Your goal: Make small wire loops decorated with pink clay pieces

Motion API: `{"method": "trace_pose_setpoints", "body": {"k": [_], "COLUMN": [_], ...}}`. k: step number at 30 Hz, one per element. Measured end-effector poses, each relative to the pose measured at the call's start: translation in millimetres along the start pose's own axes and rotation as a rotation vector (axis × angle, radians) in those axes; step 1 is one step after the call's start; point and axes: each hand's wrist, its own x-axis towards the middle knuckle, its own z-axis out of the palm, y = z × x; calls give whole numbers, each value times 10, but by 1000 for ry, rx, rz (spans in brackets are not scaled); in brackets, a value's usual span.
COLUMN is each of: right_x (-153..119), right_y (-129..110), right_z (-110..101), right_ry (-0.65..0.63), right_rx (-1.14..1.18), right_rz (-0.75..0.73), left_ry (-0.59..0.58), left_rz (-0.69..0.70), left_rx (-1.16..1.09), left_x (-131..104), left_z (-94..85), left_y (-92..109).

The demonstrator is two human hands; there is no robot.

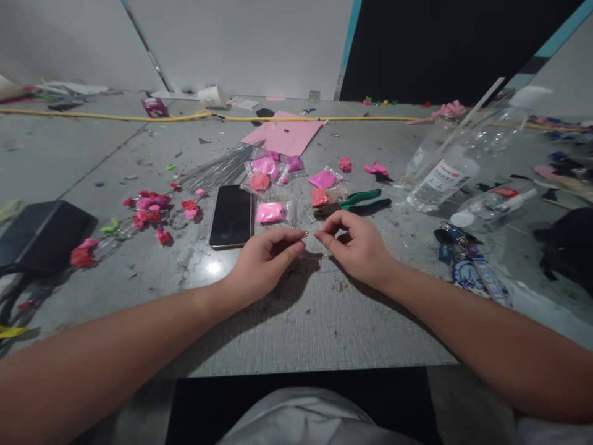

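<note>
One wire [317, 255], probably light and springy, best taken near its end, is pinched in your left hand [264, 261]; your right hand [360, 248] shows no clear grip.

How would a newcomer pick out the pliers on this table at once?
On the gray table, find the right hand near its middle. The pliers lie just beyond that hand, their head beside an orange packet. Green-and-black handles set them apart from that packet and the pink packet behind it.
</note>
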Motion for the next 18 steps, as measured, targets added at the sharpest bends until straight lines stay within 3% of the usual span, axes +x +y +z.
{"method": "trace_pose_setpoints", "body": {"k": [10,18], "right_x": [-1,-23], "right_y": [35,-17], "right_z": [17,1], "right_ry": [20,-23], "right_rx": [-103,-97], "right_rz": [-28,-77], "left_ry": [-2,0], "left_rz": [26,-64], "left_rx": [172,-99], "left_x": [-10,-18], "left_z": [-1,7], "left_y": [2,74]}}
